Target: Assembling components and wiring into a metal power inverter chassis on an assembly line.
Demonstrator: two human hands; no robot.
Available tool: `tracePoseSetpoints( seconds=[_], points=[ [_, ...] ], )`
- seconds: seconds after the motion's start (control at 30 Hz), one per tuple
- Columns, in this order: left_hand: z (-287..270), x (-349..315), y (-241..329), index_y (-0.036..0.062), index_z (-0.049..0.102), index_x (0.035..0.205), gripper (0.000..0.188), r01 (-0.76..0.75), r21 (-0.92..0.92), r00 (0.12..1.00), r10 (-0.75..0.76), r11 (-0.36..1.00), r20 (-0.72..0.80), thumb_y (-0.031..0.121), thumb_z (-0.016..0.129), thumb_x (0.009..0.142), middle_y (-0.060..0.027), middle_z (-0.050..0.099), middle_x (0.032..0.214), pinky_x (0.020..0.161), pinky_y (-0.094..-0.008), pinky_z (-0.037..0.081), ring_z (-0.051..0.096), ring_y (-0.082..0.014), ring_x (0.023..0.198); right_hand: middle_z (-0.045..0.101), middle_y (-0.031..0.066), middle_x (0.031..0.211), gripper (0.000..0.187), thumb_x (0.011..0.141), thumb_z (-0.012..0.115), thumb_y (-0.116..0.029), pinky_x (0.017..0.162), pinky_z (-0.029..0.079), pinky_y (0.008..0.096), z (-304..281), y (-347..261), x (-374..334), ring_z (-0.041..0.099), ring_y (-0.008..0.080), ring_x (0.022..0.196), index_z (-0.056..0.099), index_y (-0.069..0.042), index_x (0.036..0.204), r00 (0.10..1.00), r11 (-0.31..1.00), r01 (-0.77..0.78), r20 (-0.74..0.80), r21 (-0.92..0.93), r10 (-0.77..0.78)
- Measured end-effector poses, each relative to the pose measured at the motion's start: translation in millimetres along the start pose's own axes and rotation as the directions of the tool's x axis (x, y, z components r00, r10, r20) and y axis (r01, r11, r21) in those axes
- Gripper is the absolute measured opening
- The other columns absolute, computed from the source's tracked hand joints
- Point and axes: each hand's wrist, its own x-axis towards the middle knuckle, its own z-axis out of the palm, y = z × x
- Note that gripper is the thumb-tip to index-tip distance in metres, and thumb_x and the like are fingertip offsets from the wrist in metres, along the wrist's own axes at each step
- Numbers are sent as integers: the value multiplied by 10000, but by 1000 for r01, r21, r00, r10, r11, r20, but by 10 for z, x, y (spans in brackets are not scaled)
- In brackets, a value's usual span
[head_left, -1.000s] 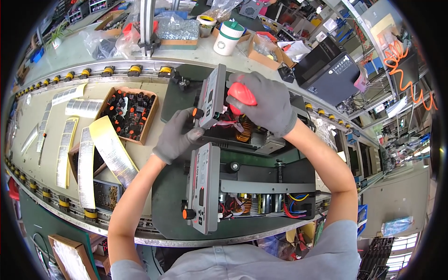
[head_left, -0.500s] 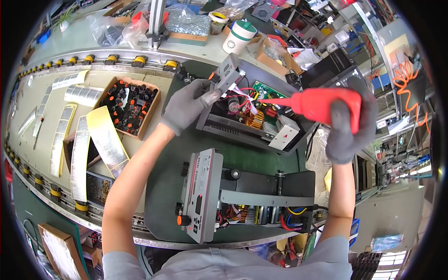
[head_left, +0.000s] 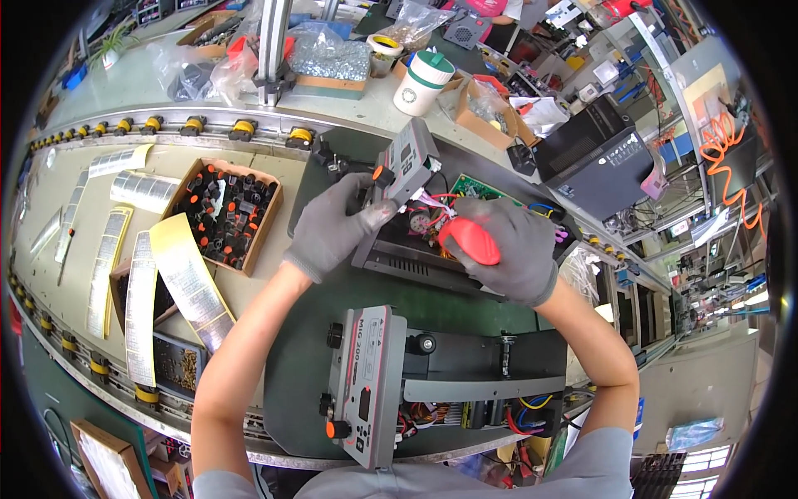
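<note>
"While you have the clearer angle, what are those gloved hands doing?"

"The left hand, left of the frame's centre, curls its fingers round the lower edge of a grey front panel, thumb pressed against it. The right hand, right of centre, wraps snugly round a red tool over the uncovered dark case. What its tip touches, I can't tell."

"How far along is that machine?"

"Partway, I'd judge. The panel already carries an orange knob, but it leans at a tilt rather than sitting flush, and the green circuit board lies bare."

"And the second machine, at the bottom centre of the frame?"

"Further on, by its look: the panel stands across its left end, knobs fitted, with a grey rail running rightward from it. Yet its wiring shows along the lower side. Loose knobs fill the cardboard box at left."
</note>
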Motion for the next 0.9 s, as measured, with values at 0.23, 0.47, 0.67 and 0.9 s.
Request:
tracePoseSetpoints(
  seconds=[0.23, 0.47, 0.67, 0.9],
  points=[
    [31, 13, 18, 81, 555, 1174, 601, -3, 31, 1000, 2, 1000, 15, 512, 662, 769, -142, 655, 964, 789, -355, 472, 635, -283, 912, 521, 14, 731, 370, 697, 734, -316, 474, 418, 307, 0, -40, 46, 544, 186, 565, 596, -161, 1004, 998, 997, -13, 60, -82, 18],
    [21, 56, 13, 63, 559, 1159, 601, 13, -9, 999, -13, 1000, 52, 513, 663, 773, -147, 653, 898, 756, -342, 475, 634, -261, 838, 561, 22, 746, 362, 720, 720, -337, 478, 443, 306, -9, -65, 78, 584, 191, 567, 600, -153, 1008, 995, 994, -21, 92, -106, 31],
    [50, 117, -29, 25, 553, 1150, 572, -29, -112, 999, 32, 993, 30, 463, 671, 802, -113, 656, 916, 764, -296, 471, 609, -150, 840, 621, 115, 928, 428, 717, 755, -184, 626, 500, 297, -343, 101, -93, 632, 185, 694, 560, -30, 1066, 948, 966, -155, -243, 205, 204],
    [67, 143, -37, -21, 544, 1141, 547, -27, -225, 999, 37, 974, 40, 416, 663, 835, -85, 639, 929, 770, -267, 457, 563, -109, 853, 625, 108, 930, 435, 696, 770, -238, 653, 498, 334, -119, -59, 99, 622, 272, 759, 574, -62, 1041, 972, 951, -160, -126, 264, 199]
  ],
)
